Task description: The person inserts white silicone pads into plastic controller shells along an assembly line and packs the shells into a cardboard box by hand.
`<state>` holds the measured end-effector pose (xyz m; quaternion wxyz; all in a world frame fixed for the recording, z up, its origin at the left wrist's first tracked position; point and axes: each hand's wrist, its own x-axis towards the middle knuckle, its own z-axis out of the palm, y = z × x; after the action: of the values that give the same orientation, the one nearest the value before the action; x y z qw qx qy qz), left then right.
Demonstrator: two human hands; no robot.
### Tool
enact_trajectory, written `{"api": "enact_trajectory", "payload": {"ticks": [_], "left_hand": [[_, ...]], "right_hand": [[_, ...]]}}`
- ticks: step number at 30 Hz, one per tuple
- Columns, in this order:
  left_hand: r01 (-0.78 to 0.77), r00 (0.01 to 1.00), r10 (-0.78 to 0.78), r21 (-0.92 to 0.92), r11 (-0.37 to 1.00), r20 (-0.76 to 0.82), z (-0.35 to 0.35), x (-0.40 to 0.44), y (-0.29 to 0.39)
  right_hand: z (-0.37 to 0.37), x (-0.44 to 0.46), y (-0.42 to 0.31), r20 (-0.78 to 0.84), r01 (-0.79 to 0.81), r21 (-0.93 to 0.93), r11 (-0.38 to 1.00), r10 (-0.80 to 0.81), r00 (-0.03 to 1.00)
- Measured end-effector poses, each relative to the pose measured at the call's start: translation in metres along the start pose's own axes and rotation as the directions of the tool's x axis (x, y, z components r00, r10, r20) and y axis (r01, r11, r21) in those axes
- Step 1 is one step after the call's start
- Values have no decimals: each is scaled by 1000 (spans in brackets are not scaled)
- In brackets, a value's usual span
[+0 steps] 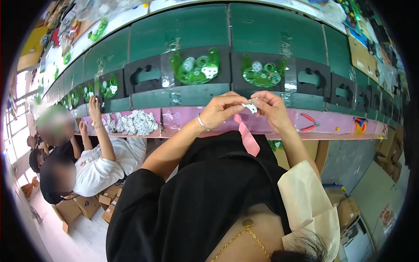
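Note:
A small white plastic part (250,108) is held up over the pink ledge, close to the near edge of the green belt. The fingertips of my left hand (219,111) are pinched on its left side. From the other side, the thumb and fingers of my right hand (272,111) are closed on the same part and hide some of it. Just beyond my hands, a translucent green controller shell (260,78) with white and grey pieces in it rests in a black foam holder (238,65). A similar green shell (194,73) lies in the holder to its left.
On the pink ledge (200,114) are a pile of white parts (136,124) at left and red-handled pliers (310,122) at right. An orange-and-blue tape roll (360,125) lies farther right. Cut-out foam holders (313,77) line the green belt (279,26). Co-workers (104,153) sit at left.

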<state>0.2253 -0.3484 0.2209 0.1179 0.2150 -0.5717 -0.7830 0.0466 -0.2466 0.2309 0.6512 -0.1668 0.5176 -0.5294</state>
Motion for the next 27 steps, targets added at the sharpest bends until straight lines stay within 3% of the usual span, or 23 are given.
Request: {"api": "enact_trajectory", "payload": {"ticks": [2,6,9,10,13,14,17,22,27], "left_hand": [[136,991,-130,-210,968,42,16,17,-3],[186,977,-196,-115,976,-79,40,50,-20],[161,943,-187,-112,980,-274,55,72,-31],[204,918,-212,-60,977,-335,58,80,-32],[245,918,-169,180,953,-358,61,102,-30],[203,921,-111,218,955,-374,61,108,-34],[61,915,176,555,830,-363,57,127,-40],[63,891,272,693,718,-363,55,144,-42],[92,886,280,732,675,-369,60,151,-36]], "right_hand": [[-24,-1,5,-67,102,-109,989,-109,992],[-53,-4,8,-148,191,-222,956,-226,963],[-69,1,14,-268,214,-478,852,-374,888],[-73,4,13,-304,192,-485,853,-370,878],[-84,18,8,-365,164,-539,826,-405,838],[-88,22,6,-355,182,-581,793,-448,821],[-97,33,1,-334,173,-687,706,-518,788],[-97,38,-6,-264,175,-807,565,-609,748],[-98,41,-5,-287,136,-827,546,-618,732]]}}
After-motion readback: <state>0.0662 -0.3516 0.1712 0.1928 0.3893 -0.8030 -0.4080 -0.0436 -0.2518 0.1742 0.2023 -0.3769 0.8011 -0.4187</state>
